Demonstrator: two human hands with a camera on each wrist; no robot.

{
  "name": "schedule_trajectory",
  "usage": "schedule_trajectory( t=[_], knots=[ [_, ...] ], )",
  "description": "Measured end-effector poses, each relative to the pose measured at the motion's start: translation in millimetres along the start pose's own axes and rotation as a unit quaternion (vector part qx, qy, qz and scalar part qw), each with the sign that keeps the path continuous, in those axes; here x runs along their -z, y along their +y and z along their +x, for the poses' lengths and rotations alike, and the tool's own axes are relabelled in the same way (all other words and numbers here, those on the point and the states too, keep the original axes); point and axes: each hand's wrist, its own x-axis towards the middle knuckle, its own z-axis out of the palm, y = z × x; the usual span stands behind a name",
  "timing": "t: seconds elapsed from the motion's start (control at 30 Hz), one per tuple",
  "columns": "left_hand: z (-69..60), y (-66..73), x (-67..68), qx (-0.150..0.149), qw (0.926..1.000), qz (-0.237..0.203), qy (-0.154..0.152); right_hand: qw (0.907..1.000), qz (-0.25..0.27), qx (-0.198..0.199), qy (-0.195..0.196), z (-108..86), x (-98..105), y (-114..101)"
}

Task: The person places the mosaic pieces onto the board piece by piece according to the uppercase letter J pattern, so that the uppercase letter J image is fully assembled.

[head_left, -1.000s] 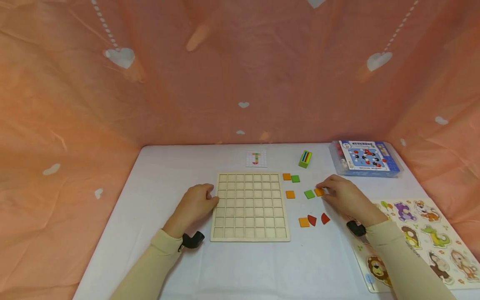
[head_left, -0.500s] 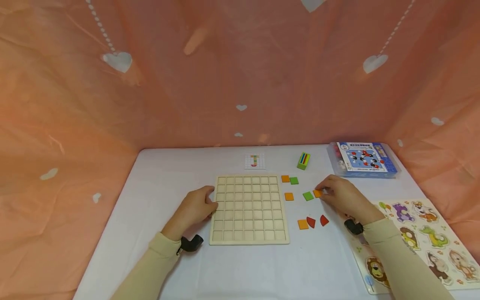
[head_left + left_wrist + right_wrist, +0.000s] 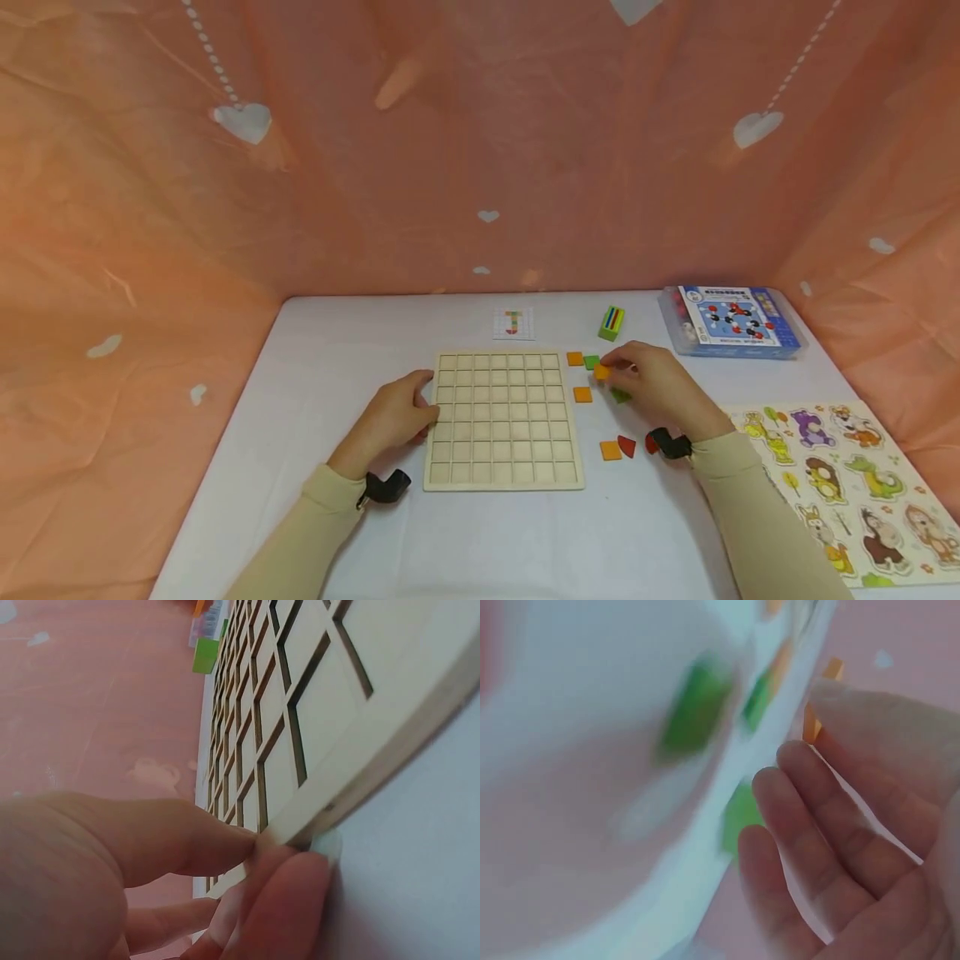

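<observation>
My left hand (image 3: pixel 386 421) grips the left edge of a pale wooden grid board (image 3: pixel 498 483), thumb at the rim and fingers curled against it in the left wrist view. An orange square tile (image 3: pixel 601 373) is pinched between the thumb and forefinger of my right hand (image 3: pixel 663 387), lifted off the table right of the board. Green tiles lie near that hand, one (image 3: pixel 592 362) beyond the held tile and another (image 3: pixel 620 396) partly hidden under the fingers. Loose orange tiles (image 3: pixel 582 394) lie beside the board. Nearer the front are two red wedge pieces (image 3: pixel 626 447), one partly behind the wrist strap.
Behind the board lies a card (image 3: pixel 513 323) with a coloured J on a grid. A small green box (image 3: pixel 611 323) and a clear-sided case (image 3: pixel 735 323) with a molecule picture stand at the back right. An animal puzzle board (image 3: pixel 862 492) lies right, under the right forearm.
My right hand has picked up the orange tile from beside the green one and carried it left toward the board. The left hand stays at the board's edge.
</observation>
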Motion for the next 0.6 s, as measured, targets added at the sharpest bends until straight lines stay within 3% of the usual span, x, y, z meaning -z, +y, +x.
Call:
schedule_trajectory(
  t=[0.37,0.6],
  knots=[
    [0.5,2.6,-5.0,0.010,0.9996,-0.026,0.001,0.9939,0.024,0.105,-0.023,41.6,-44,-70],
    [0.6,7.6,-11.2,0.007,0.9996,-0.028,-0.001,0.9918,0.007,0.126,-0.016,51.2,-70,-95]
  ],
)
